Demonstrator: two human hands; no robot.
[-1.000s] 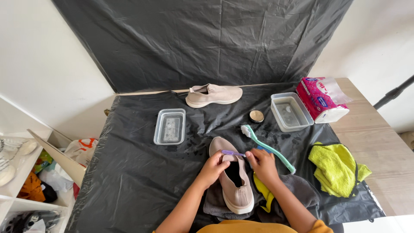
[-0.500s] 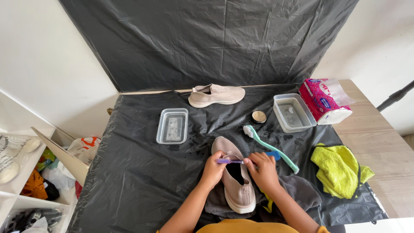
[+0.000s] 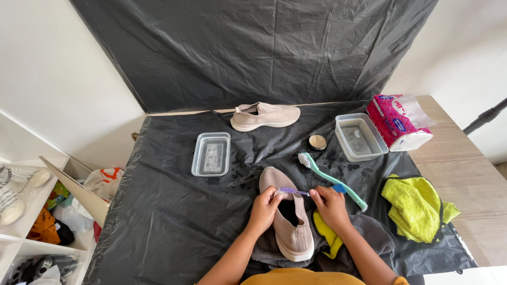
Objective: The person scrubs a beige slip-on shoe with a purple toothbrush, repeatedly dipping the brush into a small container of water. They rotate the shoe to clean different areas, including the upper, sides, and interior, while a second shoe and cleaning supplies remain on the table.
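Observation:
A beige slip-on shoe lies on a grey cloth at the near edge of the black sheet. My left hand grips its left side by the opening. My right hand holds a small purple toothbrush crosswise over the shoe's tongue area, its head by my left fingers. A second beige shoe rests at the back of the table. A green long-handled brush lies just right of the near shoe.
Two clear plastic tubs hold water. A small round tin sits between them. A pink tissue pack and a yellow-green cloth are at the right. Open shelves with clutter stand on the left.
Both hands and the purple toothbrush stay on the near shoe with only slight shifts; the camera view has drifted a little.

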